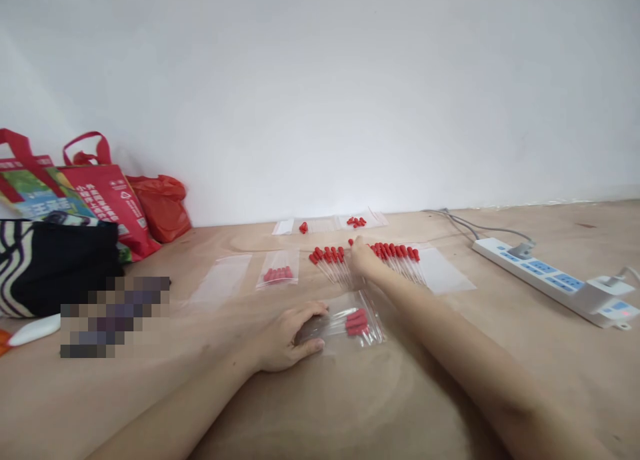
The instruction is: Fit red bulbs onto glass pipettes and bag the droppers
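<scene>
My left hand rests on the table with fingers apart, at the left end of a clear zip bag that holds several red-tipped sticks. Farther forward, my right hand reaches into a row of red-headed sticks with thin pale stems; its fingers are bent together at one red head, and whether they grip it is too small to tell. More of the sticks lie just left of that hand. A smaller bag with red tips inside lies to the left.
Flat clear bags lie at the left and right. Small red pieces sit on bags by the wall. A white power strip is at right; red bags and a black cloth bag stand at left.
</scene>
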Available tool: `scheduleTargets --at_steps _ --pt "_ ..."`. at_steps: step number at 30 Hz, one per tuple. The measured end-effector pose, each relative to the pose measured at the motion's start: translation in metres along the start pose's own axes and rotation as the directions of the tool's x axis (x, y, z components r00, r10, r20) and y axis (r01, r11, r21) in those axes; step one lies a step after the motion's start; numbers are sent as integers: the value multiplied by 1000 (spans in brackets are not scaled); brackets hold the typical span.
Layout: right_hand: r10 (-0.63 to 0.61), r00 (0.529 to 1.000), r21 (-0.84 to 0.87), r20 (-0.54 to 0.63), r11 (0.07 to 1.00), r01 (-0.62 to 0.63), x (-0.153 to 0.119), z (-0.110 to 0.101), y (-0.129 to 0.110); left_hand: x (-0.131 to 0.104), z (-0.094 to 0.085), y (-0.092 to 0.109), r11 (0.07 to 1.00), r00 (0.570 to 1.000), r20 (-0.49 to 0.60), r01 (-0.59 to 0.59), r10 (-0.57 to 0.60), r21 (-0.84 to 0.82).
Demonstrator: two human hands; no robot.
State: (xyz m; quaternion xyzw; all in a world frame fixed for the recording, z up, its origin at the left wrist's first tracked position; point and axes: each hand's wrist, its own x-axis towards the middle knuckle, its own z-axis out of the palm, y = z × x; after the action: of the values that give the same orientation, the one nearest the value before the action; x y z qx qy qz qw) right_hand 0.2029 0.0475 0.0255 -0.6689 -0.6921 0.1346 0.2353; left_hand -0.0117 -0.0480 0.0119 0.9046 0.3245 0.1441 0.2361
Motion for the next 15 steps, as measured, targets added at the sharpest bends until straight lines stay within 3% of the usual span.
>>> scheduleTargets --at_steps 2,4,7,8,11,15 --pt "10 999 33 -38 999 -8 -9 -14 15 0 0 1 1000 1000 -2 -5 5 -6" --pt "22 993 198 -116 980 1 -22 -23 36 1 -1 3 1000 1000 1 -10 10 -11" --pt "137 974 505 -179 863 -29 -50 -22 65 1 -1 4 1000 1000 -4 -8 8 -21" --pt "169 974 591 -152 805 -47 -60 -18 71 1 -1 4 1000 1000 -7 -6 6 -27" --pt "253 958 764 -138 642 -60 -82 -6 73 1 -1 1 999 1000 -7 6 -6 -37" --pt "288 944 869 -161 494 -3 -92 2 53 -1 0 0 999 999 0 32 -32 -29"
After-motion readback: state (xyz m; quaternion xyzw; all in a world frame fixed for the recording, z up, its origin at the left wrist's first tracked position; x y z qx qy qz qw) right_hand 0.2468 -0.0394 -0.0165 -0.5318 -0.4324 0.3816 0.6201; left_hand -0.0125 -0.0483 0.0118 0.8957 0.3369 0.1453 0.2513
